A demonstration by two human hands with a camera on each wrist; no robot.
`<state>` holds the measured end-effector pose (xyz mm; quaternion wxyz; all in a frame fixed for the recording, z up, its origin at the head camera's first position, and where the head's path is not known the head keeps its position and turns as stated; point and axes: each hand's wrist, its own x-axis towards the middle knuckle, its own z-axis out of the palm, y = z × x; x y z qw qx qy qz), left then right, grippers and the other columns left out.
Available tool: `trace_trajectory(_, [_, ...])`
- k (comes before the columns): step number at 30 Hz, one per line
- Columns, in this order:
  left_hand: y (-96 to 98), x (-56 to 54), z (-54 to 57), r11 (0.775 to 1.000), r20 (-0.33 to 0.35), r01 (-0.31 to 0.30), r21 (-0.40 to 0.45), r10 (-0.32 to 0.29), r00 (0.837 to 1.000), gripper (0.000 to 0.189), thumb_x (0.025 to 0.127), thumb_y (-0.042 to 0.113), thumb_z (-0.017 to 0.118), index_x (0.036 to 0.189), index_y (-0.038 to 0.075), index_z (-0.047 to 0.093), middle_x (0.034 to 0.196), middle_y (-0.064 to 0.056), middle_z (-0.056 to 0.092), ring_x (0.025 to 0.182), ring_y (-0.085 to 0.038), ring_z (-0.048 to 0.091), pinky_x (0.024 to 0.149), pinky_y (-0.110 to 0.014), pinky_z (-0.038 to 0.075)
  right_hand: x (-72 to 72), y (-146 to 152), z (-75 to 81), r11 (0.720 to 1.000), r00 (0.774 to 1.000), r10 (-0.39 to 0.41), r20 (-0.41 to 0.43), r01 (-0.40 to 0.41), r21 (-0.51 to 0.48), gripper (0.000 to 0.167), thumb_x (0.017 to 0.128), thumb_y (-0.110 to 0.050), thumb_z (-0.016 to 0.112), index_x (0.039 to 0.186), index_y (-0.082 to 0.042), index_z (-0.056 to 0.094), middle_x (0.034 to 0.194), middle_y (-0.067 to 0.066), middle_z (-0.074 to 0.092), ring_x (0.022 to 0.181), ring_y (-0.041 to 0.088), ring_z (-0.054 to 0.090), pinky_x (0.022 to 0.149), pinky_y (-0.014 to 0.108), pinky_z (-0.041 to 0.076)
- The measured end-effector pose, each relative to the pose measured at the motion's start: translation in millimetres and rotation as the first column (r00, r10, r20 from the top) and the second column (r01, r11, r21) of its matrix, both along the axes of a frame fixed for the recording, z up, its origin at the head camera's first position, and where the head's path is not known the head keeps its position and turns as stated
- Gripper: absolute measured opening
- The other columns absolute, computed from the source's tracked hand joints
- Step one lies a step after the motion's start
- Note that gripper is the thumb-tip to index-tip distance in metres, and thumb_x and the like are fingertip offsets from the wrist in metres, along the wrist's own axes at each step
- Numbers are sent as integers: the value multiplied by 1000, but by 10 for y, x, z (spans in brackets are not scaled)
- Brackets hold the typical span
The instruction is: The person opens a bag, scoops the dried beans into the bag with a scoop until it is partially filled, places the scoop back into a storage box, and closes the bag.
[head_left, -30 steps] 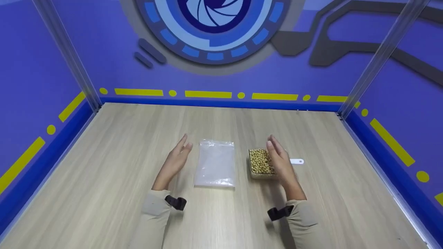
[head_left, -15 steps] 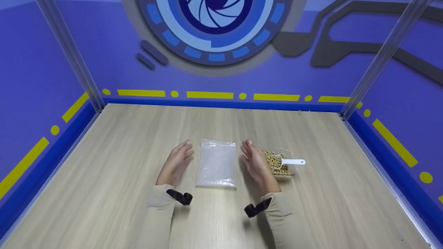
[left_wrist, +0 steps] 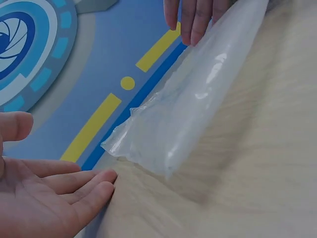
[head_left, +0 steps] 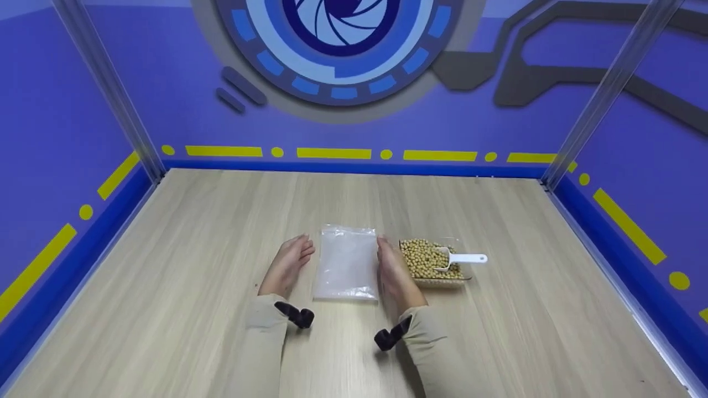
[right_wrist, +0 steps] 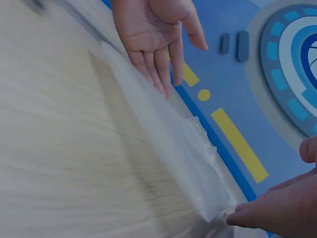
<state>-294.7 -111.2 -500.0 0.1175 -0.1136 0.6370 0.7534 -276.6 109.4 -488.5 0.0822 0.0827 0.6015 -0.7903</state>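
Note:
A clear zip plastic bag point(head_left: 347, 265) lies flat on the table between the two hands. My left hand point(head_left: 287, 264) is just left of it, fingers extended and palm turned inward. On the other side, my right hand point(head_left: 394, 271) has its fingertips right at the bag's right edge. Nothing is held by either hand. The left wrist view has the left hand point(left_wrist: 54, 198) with fingers stretched toward the bag's near corner. In the right wrist view, a fingertip of the right hand point(right_wrist: 282, 210) meets the bag's corner point(right_wrist: 208, 198).
Right of the right hand stands a clear container point(head_left: 442, 283) of soybeans point(head_left: 421, 257). A scoop with a white handle point(head_left: 469, 258) lies in the beans, its handle sticking out over the right side. Blue-purple panels point(head_left: 354, 132) enclose the wooden table point(head_left: 210, 221) at the back and sides.
My right hand has moved left from over the soybean container to the bag's right edge, uncovering the scoop. The left hand has shifted slightly right and nearer me. Bag and container stay put.

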Motion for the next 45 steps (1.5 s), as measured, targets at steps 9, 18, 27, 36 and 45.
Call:
trace_trajectory(9, [-18, 6, -99, 1000, -79, 24, 4, -23, 997, 48, 102, 15, 38, 139, -15, 33, 140, -29, 46, 126, -31, 47, 113, -39, 33, -27, -78, -161, 1000, 1000, -20, -15, 20, 11, 64, 101, -15, 36, 147, 16, 4, 156, 31, 4, 146, 40, 6, 121, 46, 6])
trace_trajectory(18, [-25, 55, -204, 999, -148, 10, 33, -5, 989, 39, 97, 2, 43, 132, -14, 40, 117, -18, 57, 109, -24, 52, 111, -40, 33, -6, -93, -288, 1000, 999, -15, -44, 14, -28, 64, 99, -6, 41, 148, 15, 5, 157, 30, 5, 147, 39, 3, 121, 46, 6])
trace_trajectory(27, [-32, 82, -241, 998, -186, 59, 8, -56, 981, 50, 93, -3, 51, 139, -14, 34, 137, -30, 44, 129, -34, 43, 111, -40, 36, 21, -113, -340, 999, 995, -42, -86, 45, 32, 74, 84, 16, 48, 148, 14, 11, 151, 29, 24, 133, 30, 31, 118, 42, 25])
trace_trajectory(36, [17, 51, -165, 996, -167, -16, -88, 1, 986, 57, 81, -20, 50, 137, -13, 41, 132, -29, 46, 118, -32, 50, 86, -23, 50, 14, -172, -321, 976, 987, -121, -110, 138, 169, 72, 75, 22, 52, 142, 14, 30, 122, 22, 47, 100, 20, 48, 77, 15, 46])
trace_trajectory(45, [80, 49, 4, 968, -243, -109, -225, 52, 969, 54, 76, -22, 53, 128, -8, 54, 110, -19, 59, 92, -20, 57, 70, -17, 50, 10, -152, -316, 985, 988, -94, -122, 110, 132, 69, 71, 23, 50, 138, 13, 36, 99, 9, 50, 85, 13, 47, 67, 14, 44])
